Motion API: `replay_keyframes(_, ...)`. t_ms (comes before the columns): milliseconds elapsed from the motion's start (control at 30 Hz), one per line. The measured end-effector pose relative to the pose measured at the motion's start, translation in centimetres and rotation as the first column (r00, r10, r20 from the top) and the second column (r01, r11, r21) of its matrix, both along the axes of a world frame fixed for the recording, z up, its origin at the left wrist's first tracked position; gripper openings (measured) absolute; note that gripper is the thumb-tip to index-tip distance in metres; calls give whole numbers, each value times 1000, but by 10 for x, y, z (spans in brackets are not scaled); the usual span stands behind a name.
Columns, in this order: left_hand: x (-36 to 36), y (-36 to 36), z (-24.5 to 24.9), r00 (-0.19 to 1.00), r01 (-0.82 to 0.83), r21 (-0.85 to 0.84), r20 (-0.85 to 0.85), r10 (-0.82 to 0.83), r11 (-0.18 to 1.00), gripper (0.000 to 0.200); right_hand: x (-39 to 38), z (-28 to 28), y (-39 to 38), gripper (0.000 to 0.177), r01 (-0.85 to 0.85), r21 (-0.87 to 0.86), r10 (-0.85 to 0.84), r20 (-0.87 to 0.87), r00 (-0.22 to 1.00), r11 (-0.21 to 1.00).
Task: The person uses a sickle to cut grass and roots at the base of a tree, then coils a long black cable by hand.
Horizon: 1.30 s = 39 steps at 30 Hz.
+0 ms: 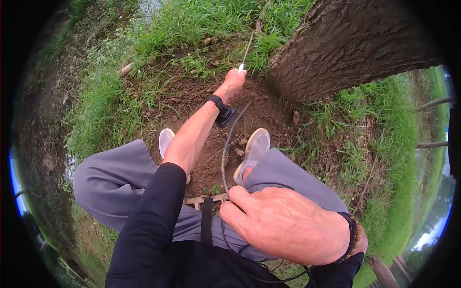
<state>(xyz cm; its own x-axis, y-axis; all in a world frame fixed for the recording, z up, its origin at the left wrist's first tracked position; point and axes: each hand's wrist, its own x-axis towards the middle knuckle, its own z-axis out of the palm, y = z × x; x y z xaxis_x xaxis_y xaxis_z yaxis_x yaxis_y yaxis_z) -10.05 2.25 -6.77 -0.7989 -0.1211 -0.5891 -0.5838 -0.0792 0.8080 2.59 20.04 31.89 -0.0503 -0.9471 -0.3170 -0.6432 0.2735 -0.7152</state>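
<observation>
My left hand [234,82] reaches forward over bare soil, fingers closed around a white-ended piece [241,67]. From its end a thin pale rod [248,48] runs toward the grass; the rest of the piece is hidden in the fist. My right hand [288,222] is close to me above my lap, thumb and forefinger pinched on a thin dark flexible stem [226,153]. The stem curves up and away, its far tip over the soil between my shoes. Beside my left wrist, a small black device [225,117] sits low near the ground.
A thick tree trunk [345,50] leans in at the upper right. My grey shoes [258,146] stand on the soil, and a wooden slat [206,198] shows between my legs. Black cords [288,277] hang by my lap. Grass [182,24] borders the soil.
</observation>
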Motion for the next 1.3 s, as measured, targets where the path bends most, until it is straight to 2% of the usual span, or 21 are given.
replay_keyframes(33,-1,-2,16,991,131,-224,66,-119,966,33,-1,-2,1,12,30,-63,-31,-8,999,998)
replay_keyframes(67,0,-2,7,991,128,-231,53,-119,965,33,-2,-3,1,11,63,-129,-66,-18,998,990)
replay_keyframes(133,19,1,-16,975,57,-607,-138,-176,793,37,-5,2,0,13,48,-76,-51,-27,998,996)
replay_keyframes(200,42,1,-7,981,107,-573,-73,-180,813,40,-4,2,1,16,34,-17,-35,-24,999,999)
replay_keyframes(267,67,3,2,968,178,-669,-13,-251,722,37,0,1,1,17,-12,8,12,-11,1000,1000)
replay_keyframes(400,105,-6,7,960,229,-632,21,-279,741,36,-1,0,3,16,-6,-13,6,-2,1000,1000)
replay_keyframes(500,128,-15,10,932,262,-663,-15,-362,701,31,0,-1,4,12,47,-132,-46,8,999,990)
replay_keyframes(567,129,-19,39,961,276,-257,63,-269,926,23,2,0,4,12,26,-111,-25,5,1000,994)
replay_keyframes(600,128,-21,39,961,276,-254,65,-269,927,23,2,0,5,12,25,-109,-25,7,1000,994)
replay_keyframes(667,118,-28,41,986,161,60,31,-163,985,18,2,-1,6,12,57,-133,-56,9,998,990)
replay_keyframes(700,113,-30,42,998,57,100,17,-59,993,19,1,-1,6,12,57,-135,-57,5,998,989)
replay_keyframes(733,106,-37,44,996,84,-47,-32,-85,995,19,1,-1,6,11,57,-145,-56,8,998,988)
replay_keyframes(800,95,-41,46,989,71,-188,-112,-93,980,21,0,-1,6,11,59,-153,-58,17,998,986)
replay_keyframes(833,86,-42,41,990,72,-187,-110,-94,980,21,1,1,6,12,43,-108,-42,5,999,993)
replay_keyframes(900,61,-43,25,923,-78,-408,-374,-89,910,24,1,2,6,13,25,-59,-26,-5,1000,998)
replay_keyframes(933,45,-42,23,940,-101,-330,-341,-19,939,30,0,2,6,12,29,-53,-29,-6,1000,998)
replay_keyframes(1000,15,-37,10,948,-132,-385,-319,3,914,33,0,2,4,12,29,-44,-30,-6,1000,999)
replay_keyframes(1100,11,-15,-15,966,0,-605,-204,-156,796,33,0,1,3,12,41,-43,-42,-21,999,998)
replay_keyframes(1133,16,-9,-45,984,6,-477,-155,-91,879,33,0,0,4,12,38,-41,-39,-15,999,998)
replay_keyframes(1200,39,0,-14,970,16,-572,-189,-151,820,32,-2,0,4,12,39,-41,-39,-18,999,998)
replay_keyframes(1300,74,-13,-13,973,75,-573,-138,-187,816,31,-1,0,2,13,16,-50,-17,-20,1000,999)
